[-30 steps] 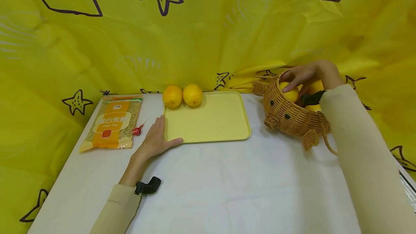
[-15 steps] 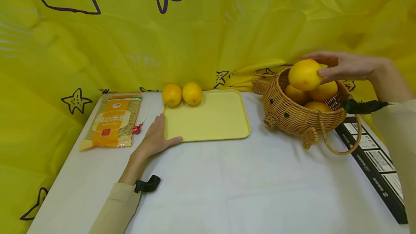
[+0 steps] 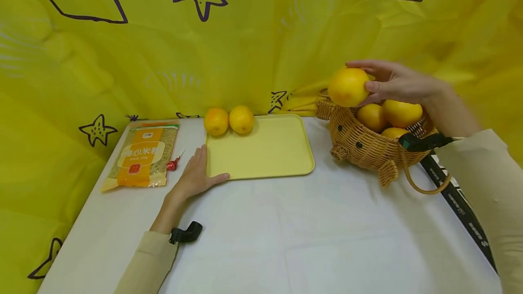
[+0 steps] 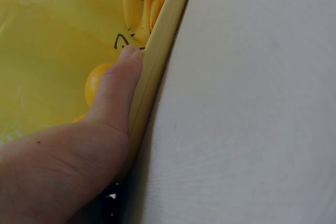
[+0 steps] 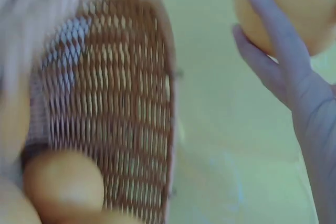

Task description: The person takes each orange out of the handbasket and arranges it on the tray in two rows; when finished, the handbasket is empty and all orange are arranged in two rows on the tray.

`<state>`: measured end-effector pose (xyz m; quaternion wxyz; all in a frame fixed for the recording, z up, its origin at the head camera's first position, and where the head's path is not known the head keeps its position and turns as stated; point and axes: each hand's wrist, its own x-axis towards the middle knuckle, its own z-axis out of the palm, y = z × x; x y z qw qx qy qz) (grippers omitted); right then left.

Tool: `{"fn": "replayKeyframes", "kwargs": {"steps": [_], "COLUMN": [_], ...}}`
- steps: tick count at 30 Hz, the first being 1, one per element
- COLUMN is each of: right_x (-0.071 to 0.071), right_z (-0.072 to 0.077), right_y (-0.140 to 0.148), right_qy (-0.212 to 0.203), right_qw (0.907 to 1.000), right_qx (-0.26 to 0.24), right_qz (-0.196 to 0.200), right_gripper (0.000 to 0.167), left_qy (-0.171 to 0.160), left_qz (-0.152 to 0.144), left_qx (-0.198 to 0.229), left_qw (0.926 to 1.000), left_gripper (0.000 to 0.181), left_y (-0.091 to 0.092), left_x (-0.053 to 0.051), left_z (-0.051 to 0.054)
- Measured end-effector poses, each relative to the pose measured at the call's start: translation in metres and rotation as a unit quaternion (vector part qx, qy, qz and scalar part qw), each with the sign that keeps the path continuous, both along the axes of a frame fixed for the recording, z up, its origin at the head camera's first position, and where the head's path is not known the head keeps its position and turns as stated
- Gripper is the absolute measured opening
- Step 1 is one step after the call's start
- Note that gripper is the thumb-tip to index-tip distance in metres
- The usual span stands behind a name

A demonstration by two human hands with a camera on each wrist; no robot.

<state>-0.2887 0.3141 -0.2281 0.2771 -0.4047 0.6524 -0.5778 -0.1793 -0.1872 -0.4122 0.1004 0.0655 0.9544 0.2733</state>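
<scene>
A: Where is the held orange [image 3: 348, 87] sitting relative to the right hand [image 3: 402, 84]?
B: It's jutting out leftward past the fingertips. The thumb is pressing its right side and a finger is reaching over its top, so the hand is gripping it, spread about as wide as the fruit.
A: And how is the left hand [image 3: 196, 173] lying?
B: Its grip is standing wide: the fingers are pointing straight along the left edge of the yellow tray [image 3: 265, 153], and the thumb is stretching along the near edge.
A: What are the containers holding?
B: The wicker basket [image 3: 367, 149] is holding at least three oranges [image 3: 372, 117]. The tray is bearing a pair of oranges [image 3: 241, 120], sitting side by side at its far left corner.
A: Is the held one hanging inside the basket?
B: It's hovering up by the left rim; the right wrist view is showing it outside, apart from the woven wall.
A: What about edges and room?
B: A strip of white table [image 3: 278, 226] is running between tray and basket and widening toward the person. The yellow cloth [image 3: 253, 53] is rising behind both. A noodle packet [image 3: 143, 155] and a red-wrapped lollipop [image 3: 173, 164] are lying left of the tray, and a black box [image 3: 457, 212] is lying along the right, the sleeve partly covering it.
</scene>
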Motion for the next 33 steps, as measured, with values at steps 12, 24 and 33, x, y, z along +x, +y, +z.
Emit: {"fn": "replayKeyframes", "kwargs": {"steps": [12,24,33], "right_x": [-0.008,-0.022,-0.044], "right_z": [-0.008,-0.034,-0.075], "right_y": [-0.078,-0.151,-0.178], "right_qy": [-0.086,0.08,0.164], "right_qw": [0.9744,0.9806,0.9435], "right_qx": [-0.167,0.132,0.276], "right_qz": [-0.124,-0.12,-0.081], "right_gripper": [0.049,0.072,0.076], "left_qy": [-0.008,0.001,-0.003], "left_qz": [0.002,0.003,0.005], "left_qx": [-0.002,-0.007,-0.004], "left_qw": [1.0,1.0,1.0], "left_gripper": [0.125,0.124,0.124], "left_y": [0.001,-0.001,-0.001], "left_x": [0.0,-0.004,-0.001], "left_z": [-0.004,-0.004,-0.002]}}
